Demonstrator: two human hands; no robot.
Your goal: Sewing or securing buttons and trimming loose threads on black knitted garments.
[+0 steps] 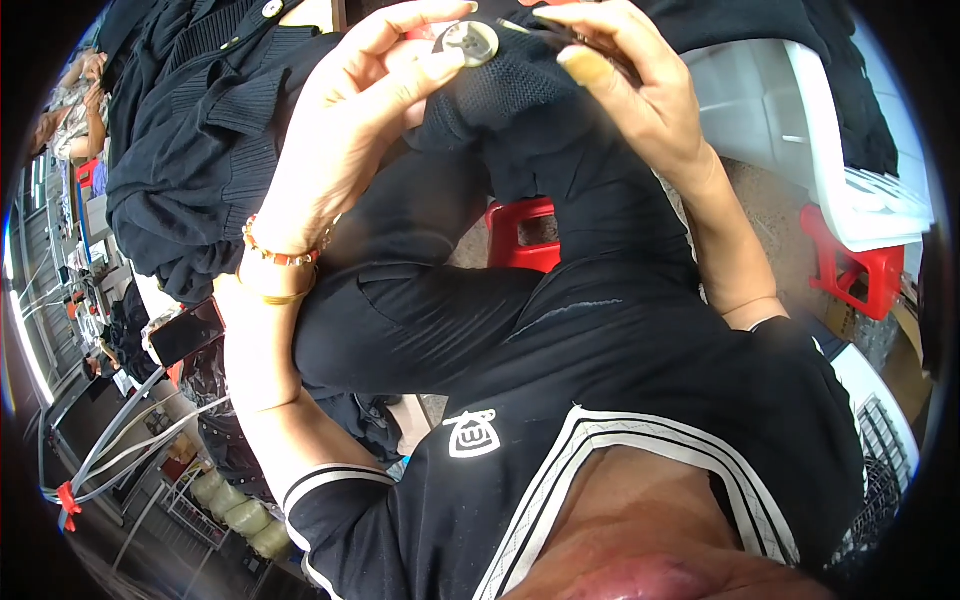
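Up at the top of the view, my left hand (375,90) is closed in a pinch on a round, pale-rimmed button (470,44). The button lies against a black ribbed knit garment (510,95), which bunches over my knees. A small red bit shows between the left fingers; I cannot make out what it is. To the right of the button, my right hand (645,90) is closed round a slim dark tool (545,37) whose thin tip points toward the button. Its full shape is hidden by the fingers. The right thumb tip looks yellow.
Black knit garments (215,150) are heaped at my left, with a dark phone (187,335) below them. On the right stands a white plastic bin (825,150) over a red stool (865,262). Another red stool (530,258) shows between my legs. A person (88,110) sits far left.
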